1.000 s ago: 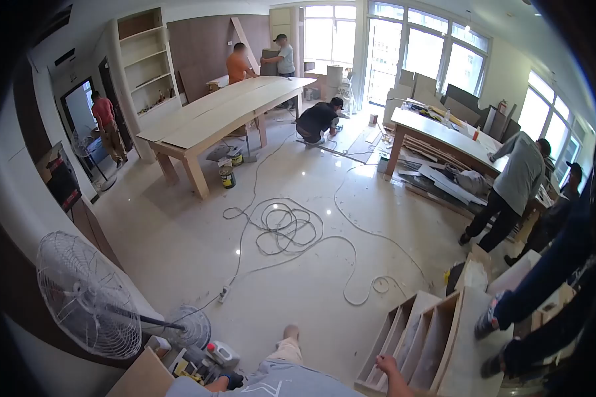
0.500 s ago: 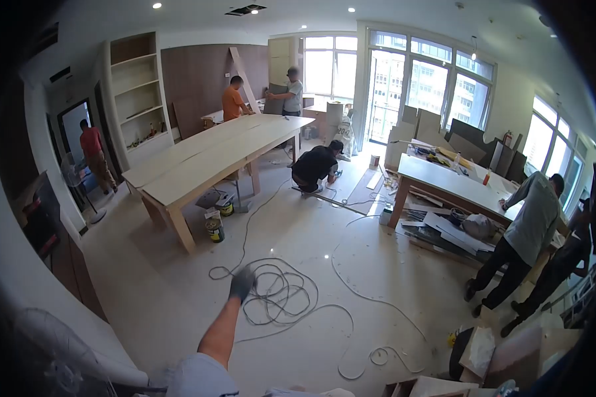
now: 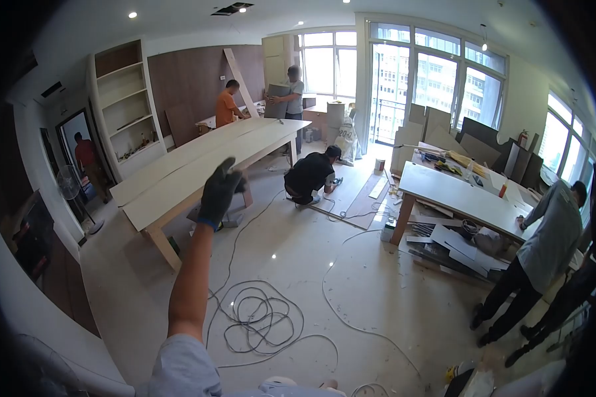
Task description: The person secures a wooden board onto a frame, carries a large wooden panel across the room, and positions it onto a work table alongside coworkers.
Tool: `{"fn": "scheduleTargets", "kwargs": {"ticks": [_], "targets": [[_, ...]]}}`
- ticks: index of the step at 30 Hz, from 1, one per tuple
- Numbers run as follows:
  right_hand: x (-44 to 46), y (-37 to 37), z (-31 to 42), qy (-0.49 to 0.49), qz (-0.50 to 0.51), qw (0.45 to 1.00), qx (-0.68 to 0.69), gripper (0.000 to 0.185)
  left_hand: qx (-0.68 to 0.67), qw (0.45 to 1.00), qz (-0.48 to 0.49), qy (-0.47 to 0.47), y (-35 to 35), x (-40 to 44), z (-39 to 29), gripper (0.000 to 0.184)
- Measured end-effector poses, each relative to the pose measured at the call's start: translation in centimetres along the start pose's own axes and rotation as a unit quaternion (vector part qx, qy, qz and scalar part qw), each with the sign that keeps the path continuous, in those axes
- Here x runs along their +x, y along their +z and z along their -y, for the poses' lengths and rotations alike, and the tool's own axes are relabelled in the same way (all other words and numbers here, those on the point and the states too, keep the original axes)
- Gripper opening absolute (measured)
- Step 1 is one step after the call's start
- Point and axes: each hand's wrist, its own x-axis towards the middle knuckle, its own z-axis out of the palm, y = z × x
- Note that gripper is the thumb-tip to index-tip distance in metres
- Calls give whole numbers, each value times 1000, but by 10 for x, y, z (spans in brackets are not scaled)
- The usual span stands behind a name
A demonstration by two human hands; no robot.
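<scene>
One long pale table (image 3: 172, 177) stands at eleven o'clock, and my gloved left hand (image 3: 218, 197) is raised in front of it, half open, fingers loosely bent, nothing seen in it: a gesture, I'd judge, not a grip. My right hand is out of sight. Cord (image 3: 263, 316) lies coiled nearer me. Toward one o'clock stands a pail (image 3: 380, 165), contents unreadable; a sack (image 3: 346, 137) sits at twelve.

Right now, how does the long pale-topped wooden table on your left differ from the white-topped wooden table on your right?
The long pale-topped wooden table looks longer; the white-topped wooden table looks shorter. The left table's near leg is light wood, while the right table's near leg is darker brown. Loose boards lie heaped under the right table; no such heap shows under the left one. Both have flat, pale tops.
</scene>
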Motion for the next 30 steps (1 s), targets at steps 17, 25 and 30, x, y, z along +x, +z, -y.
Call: {"fn": "scheduleTargets", "kwargs": {"ticks": [17,25,30], "targets": [[186,-152,156,-47,-46,993,-94,32,-40,713,30,-699,29,-271,326,23],[281,-116,83,18,54,997,48,51,312,754,522,-249,148,-150,416,45],[306,-159,200,33,-28,999,3,42,263,760,544,-240,238,-92,412,51]]}}
